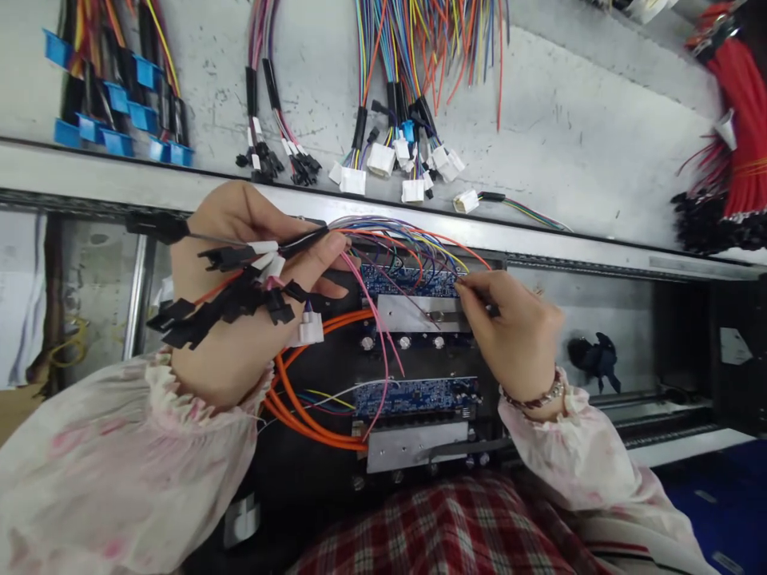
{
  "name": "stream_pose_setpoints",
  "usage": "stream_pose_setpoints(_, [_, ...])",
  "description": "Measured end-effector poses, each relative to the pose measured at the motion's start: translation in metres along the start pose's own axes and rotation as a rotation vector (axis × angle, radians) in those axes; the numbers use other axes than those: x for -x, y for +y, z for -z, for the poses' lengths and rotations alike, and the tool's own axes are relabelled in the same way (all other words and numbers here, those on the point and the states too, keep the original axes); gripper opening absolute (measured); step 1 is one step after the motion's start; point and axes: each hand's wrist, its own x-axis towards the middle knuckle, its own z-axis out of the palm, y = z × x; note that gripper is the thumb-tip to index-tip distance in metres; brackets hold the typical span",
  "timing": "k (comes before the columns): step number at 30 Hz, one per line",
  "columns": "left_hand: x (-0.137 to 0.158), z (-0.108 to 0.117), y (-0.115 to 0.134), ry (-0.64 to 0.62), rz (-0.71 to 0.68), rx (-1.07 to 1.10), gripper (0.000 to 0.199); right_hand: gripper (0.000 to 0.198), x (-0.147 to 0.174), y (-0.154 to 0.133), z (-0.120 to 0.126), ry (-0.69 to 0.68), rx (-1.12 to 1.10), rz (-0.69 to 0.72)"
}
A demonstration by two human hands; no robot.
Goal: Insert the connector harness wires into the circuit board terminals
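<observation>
My left hand [231,212] is closed around the black-sleeved neck of a wire harness [304,239]. Several black connectors [236,307] and a white connector [310,327] dangle from its near end. Coloured wires arch rightward from that grip to my right hand [515,331], whose thumb and forefinger pinch the thin wire ends by the upper blue circuit board [375,281]. Whether the wires touch the board I cannot tell. Loose pink wires [377,319] hang down across a silver plate [392,315]. A second blue circuit board [413,397] lies nearer to me.
Thick orange cables [300,423] curve left of the boards. Behind a metal rail [383,209] lie harnesses with white connectors [381,160], others with blue connectors [117,144], and a red wire bundle [746,120]. A small black piece [593,359] sits at right.
</observation>
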Motion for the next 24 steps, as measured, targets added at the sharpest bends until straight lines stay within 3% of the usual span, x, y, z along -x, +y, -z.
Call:
stream_pose_setpoints(7, [0.001, 0.001, 0.001, -0.027, -0.007, 0.048, 0.029, 0.007, -0.001, 0.0, 0.001, -0.009, -0.003, 0.008])
stream_pose_setpoints(11, [0.002, 0.002, 0.001, -0.062, 0.026, 0.065, 0.027, 0.013, -0.002, -0.02, 0.012, 0.018, 0.061, 0.043])
stream_pose_setpoints(16, [0.003, 0.0, -0.001, -0.036, 0.002, 0.106, 0.028, 0.015, -0.01, -0.047, 0.018, -0.183, -0.057, 0.2])
stream_pose_setpoints(21, [0.002, -0.002, -0.002, -0.042, -0.038, 0.12, 0.026, 0.008, -0.021, -0.047, 0.007, 0.0, -0.145, 0.153])
stream_pose_setpoints(24, [0.0, -0.001, -0.002, -0.018, -0.051, 0.084, 0.024, 0.007, -0.025, -0.043, -0.007, -0.039, -0.131, 0.153])
